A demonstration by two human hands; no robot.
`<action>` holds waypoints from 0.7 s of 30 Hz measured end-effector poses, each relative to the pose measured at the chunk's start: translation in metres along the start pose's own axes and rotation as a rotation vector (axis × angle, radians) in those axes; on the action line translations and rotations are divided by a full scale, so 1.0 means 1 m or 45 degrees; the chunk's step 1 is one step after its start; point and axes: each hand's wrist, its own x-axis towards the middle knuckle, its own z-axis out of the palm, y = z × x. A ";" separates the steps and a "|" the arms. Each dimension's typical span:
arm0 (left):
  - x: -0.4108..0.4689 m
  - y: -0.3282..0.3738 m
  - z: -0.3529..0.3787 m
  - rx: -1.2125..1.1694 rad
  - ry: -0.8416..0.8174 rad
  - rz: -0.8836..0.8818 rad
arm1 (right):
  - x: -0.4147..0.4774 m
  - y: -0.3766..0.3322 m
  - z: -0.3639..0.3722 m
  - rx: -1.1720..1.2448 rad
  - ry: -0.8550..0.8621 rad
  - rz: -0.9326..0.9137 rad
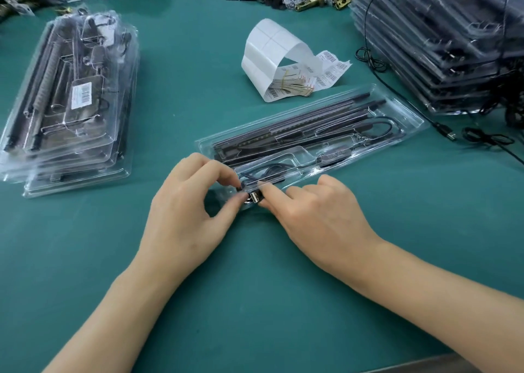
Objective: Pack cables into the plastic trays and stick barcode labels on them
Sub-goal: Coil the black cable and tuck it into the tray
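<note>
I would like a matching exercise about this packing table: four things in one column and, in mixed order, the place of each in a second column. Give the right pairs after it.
Things
1. USB plug
2. strip of barcode labels
3. labelled stack of packed trays
4. loose black cable

Places
A. on the left side of the green table
B. right of the open tray, lying on the table
C. behind the open tray, curled over
D. pinched between the left hand and the right hand, at the tray's near end

Pairs: 1-D, 2-C, 3-A, 4-B
</note>
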 end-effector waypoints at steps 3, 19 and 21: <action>0.002 -0.002 0.002 0.009 -0.025 -0.115 | -0.001 0.001 0.000 0.011 -0.025 -0.016; 0.003 -0.004 0.006 -0.234 -0.054 -0.380 | 0.002 0.013 0.004 0.216 0.313 -0.096; 0.004 -0.003 0.004 -0.232 -0.064 -0.377 | 0.001 0.010 0.005 0.302 0.441 -0.067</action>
